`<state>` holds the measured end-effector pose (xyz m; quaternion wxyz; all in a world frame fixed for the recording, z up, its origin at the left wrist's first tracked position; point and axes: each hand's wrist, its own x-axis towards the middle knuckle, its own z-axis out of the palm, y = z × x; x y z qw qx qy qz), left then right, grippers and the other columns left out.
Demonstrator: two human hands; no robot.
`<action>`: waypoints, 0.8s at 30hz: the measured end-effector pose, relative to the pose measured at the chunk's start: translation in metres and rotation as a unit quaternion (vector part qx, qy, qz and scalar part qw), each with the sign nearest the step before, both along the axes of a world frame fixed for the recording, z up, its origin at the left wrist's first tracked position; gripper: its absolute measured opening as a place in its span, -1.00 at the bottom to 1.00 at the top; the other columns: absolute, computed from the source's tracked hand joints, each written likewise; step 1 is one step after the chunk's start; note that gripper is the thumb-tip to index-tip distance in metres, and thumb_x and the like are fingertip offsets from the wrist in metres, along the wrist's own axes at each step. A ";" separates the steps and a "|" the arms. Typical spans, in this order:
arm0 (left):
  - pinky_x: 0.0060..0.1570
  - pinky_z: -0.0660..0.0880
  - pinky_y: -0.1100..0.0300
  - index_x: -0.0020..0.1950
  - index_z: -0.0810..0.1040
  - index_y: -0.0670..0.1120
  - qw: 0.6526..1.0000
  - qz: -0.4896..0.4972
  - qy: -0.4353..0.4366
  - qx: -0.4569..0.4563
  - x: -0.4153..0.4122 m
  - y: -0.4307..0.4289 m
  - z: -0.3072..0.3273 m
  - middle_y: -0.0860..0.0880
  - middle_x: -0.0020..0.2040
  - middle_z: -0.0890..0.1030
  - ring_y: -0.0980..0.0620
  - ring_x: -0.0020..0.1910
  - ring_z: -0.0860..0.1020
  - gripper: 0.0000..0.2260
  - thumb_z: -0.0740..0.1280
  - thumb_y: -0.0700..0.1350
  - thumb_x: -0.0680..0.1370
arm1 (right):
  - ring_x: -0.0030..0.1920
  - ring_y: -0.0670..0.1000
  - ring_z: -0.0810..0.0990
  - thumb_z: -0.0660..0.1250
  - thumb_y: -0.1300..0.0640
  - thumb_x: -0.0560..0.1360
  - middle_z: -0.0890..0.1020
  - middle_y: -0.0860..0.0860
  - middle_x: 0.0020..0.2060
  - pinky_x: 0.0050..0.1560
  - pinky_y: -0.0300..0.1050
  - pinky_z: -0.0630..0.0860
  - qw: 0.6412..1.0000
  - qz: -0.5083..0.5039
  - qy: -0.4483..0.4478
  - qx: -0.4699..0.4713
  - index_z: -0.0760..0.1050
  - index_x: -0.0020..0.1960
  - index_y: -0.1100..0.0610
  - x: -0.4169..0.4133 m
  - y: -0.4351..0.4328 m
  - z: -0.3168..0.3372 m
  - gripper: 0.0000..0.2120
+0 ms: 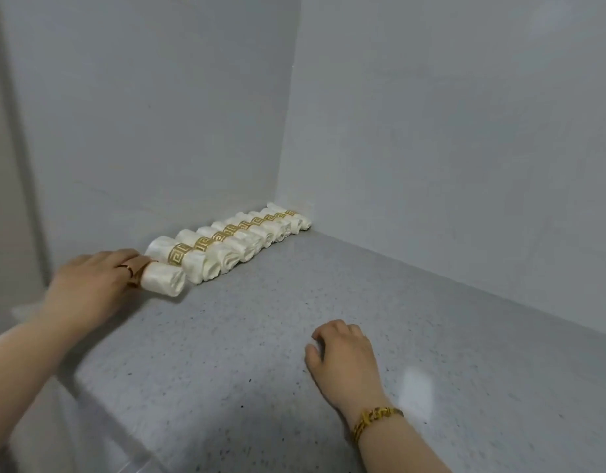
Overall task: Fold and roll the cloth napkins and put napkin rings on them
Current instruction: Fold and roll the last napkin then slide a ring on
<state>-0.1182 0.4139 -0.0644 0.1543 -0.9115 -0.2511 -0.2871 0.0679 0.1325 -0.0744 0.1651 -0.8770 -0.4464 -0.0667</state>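
Several cream rolled napkins (240, 240), each with a gold patterned ring (176, 254), lie side by side in a row along the back wall, reaching into the corner. My left hand (93, 281) grips the nearest rolled napkin (165, 279) at the row's left end, fingers curled over its ring; the ring is mostly hidden under them. My right hand (342, 356) rests on the speckled grey counter (260, 336), fingers loosely curled, holding nothing. A gold bracelet sits on its wrist.
White walls (431, 131) meet in a corner behind the row. The counter's left edge (90, 387) drops off beside my left forearm.
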 end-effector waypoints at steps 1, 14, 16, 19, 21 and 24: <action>-0.31 0.56 -0.01 -0.02 0.64 -0.15 1.000 0.001 -0.001 -0.022 -0.001 0.008 -0.001 -0.14 -0.08 0.65 -0.21 -0.24 0.62 -0.53 0.58 -0.36 0.11 | 0.22 -0.01 0.32 0.03 -0.03 0.57 0.42 -0.03 0.22 0.22 -0.22 0.20 1.000 0.003 0.003 0.006 0.38 0.27 0.07 -0.002 -0.002 0.001 -0.65; 0.09 0.44 0.03 0.39 0.38 -0.07 0.996 0.060 0.027 -0.064 0.039 0.011 -0.007 -0.09 0.37 0.41 -0.14 0.27 0.45 -0.57 0.24 -0.27 0.52 | 0.19 -0.06 0.33 -0.15 -0.11 0.34 0.44 -0.09 0.18 0.18 -0.26 0.21 1.000 -0.001 -0.006 0.003 0.38 0.25 0.01 0.005 0.001 -0.004 -0.41; 0.29 0.28 0.11 0.48 0.17 0.01 0.988 0.081 0.042 -0.125 0.038 0.009 -0.004 0.01 0.48 0.22 -0.04 0.41 0.27 -0.54 0.11 -0.20 0.58 | 0.19 -0.06 0.33 -0.15 -0.11 0.34 0.43 -0.09 0.18 0.17 -0.26 0.20 1.000 0.001 -0.002 0.002 0.38 0.25 0.01 0.005 0.001 -0.006 -0.40; 0.30 0.28 0.08 0.46 0.25 -0.02 0.977 0.079 -0.021 -0.198 0.032 0.010 -0.005 -0.02 0.45 0.30 -0.07 0.38 0.31 -0.56 0.15 -0.19 0.57 | 0.19 -0.05 0.33 -0.15 -0.11 0.34 0.44 -0.09 0.18 0.17 -0.25 0.20 1.000 0.001 0.007 -0.001 0.39 0.24 0.02 0.005 0.001 -0.003 -0.41; 0.26 0.35 0.01 0.35 0.40 -0.04 0.960 0.055 -0.078 -0.263 0.025 0.017 -0.007 -0.09 0.34 0.44 -0.12 0.29 0.41 -0.61 0.24 -0.17 0.52 | 0.20 -0.05 0.32 -0.16 -0.11 0.34 0.43 -0.09 0.19 0.19 -0.24 0.20 1.000 -0.002 0.010 -0.011 0.38 0.25 0.01 0.004 0.001 -0.003 -0.40; 0.20 0.42 -0.06 0.23 0.46 -0.02 0.948 0.025 -0.063 -0.311 0.016 0.021 -0.008 -0.11 0.22 0.54 -0.13 0.18 0.49 -0.63 0.33 -0.08 0.42 | 0.21 -0.05 0.32 -0.15 -0.11 0.33 0.43 -0.09 0.20 0.21 -0.24 0.20 1.000 -0.002 0.019 -0.006 0.38 0.26 0.01 0.003 0.000 -0.001 -0.40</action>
